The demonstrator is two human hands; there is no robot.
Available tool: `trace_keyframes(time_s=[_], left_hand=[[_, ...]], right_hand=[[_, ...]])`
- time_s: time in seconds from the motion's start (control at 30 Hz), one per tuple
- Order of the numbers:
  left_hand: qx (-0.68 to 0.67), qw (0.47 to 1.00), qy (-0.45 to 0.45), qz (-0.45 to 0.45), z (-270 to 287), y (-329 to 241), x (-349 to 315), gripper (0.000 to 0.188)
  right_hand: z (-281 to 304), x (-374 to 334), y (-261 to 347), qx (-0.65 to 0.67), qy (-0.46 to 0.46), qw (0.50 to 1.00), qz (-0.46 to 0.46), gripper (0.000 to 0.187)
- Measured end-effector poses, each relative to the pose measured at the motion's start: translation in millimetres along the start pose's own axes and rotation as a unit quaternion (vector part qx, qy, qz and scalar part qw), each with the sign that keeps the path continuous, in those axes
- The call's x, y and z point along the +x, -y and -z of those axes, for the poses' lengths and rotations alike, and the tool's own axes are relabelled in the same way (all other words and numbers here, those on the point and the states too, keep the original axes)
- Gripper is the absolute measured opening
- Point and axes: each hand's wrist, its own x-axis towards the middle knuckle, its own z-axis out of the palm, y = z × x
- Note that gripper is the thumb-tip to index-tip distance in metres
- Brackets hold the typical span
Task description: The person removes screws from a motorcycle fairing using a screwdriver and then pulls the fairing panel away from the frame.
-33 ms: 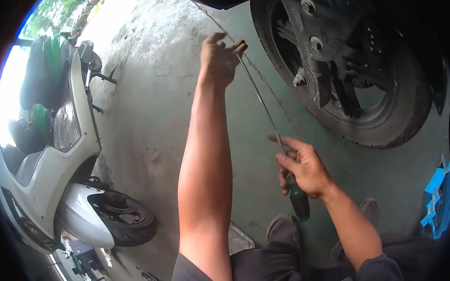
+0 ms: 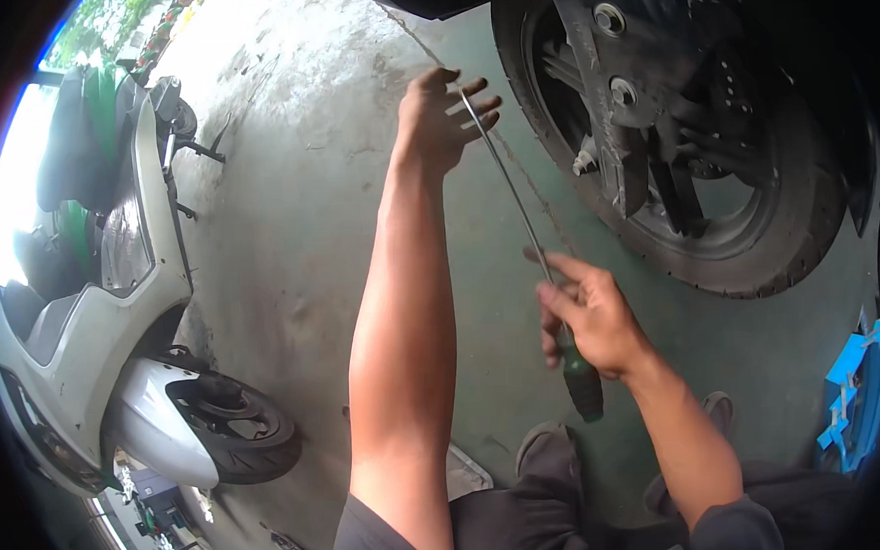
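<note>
While the left hand [image 2: 435, 125] reaches out farther from the body, its fingers are spread with gaps between them, and the tip end of a long screwdriver [image 2: 507, 180] lies across them. Whether those fingers pinch the metal or merely let it rest there, I cannot tell. The right hand [image 2: 597, 323], nearer the body, is half curled around the screwdriver where the shaft meets the dark green handle [image 2: 584, 391]. Its index finger points up past the shaft, the thumb lies close to the metal, and the other fingers bend in beneath, somewhat blurred. Most of the handle sticks out below the palm, toward the person's feet.

So the screwdriver slants between the two hands, above the greenish-grey floor [image 2: 304, 280], its tip up by the left hand and its handle down by the right. A thin, rough line [image 2: 407, 34] runs over the floor, passing behind the left hand and showing again to the right of the shaft.

To the right of the hands, and apart from them, stands a dark motorcycle wheel [image 2: 750, 274] with large bolts on the arm beside it. On the left is a white scooter [image 2: 75, 356], its front wheel [image 2: 258, 466] turned toward the person. One grey shoe [image 2: 548, 446] shows below the handle, and something bright blue [image 2: 850, 358] sits at the right edge.
</note>
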Motion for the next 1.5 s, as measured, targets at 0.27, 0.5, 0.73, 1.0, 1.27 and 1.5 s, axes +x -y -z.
trace_keyframes(time_s=[0.27, 0.5, 0.73, 1.0, 1.27, 1.5], left_hand=[[-0.029, 0.991, 0.042, -0.121, -11.6, 18.5, 25.5, 0.019], [-0.075, 0.983, 0.018, -0.168, -6.5, 7.5, 43.4, 0.047], [-0.095, 0.977, -0.010, -0.189, -18.4, 0.4, 56.9, 0.036], [-0.075, 0.982, -0.019, -0.171, -21.9, -5.7, 62.8, 0.023], [-0.057, 0.987, -0.012, -0.151, -15.7, -9.3, 57.8, 0.020], [-0.050, 0.985, -0.024, -0.165, -14.7, -10.2, 60.9, 0.020]], right_hand=[[-9.3, 83.3, 33.5, -0.056, -0.063, 0.992, 0.095, 0.032], [-36.4, 90.9, 19.9, -0.012, -0.056, 0.984, 0.170, 0.037], [-33.0, 98.5, 21.9, -0.012, -0.077, 0.967, 0.244, 0.041], [-36.9, 104.5, 26.9, -0.047, -0.108, 0.960, 0.254, 0.039], [-42.7, 100.8, 27.1, -0.033, -0.114, 0.965, 0.234, 0.040], [-47.9, 102.8, 30.8, -0.020, -0.110, 0.968, 0.224, 0.038]])
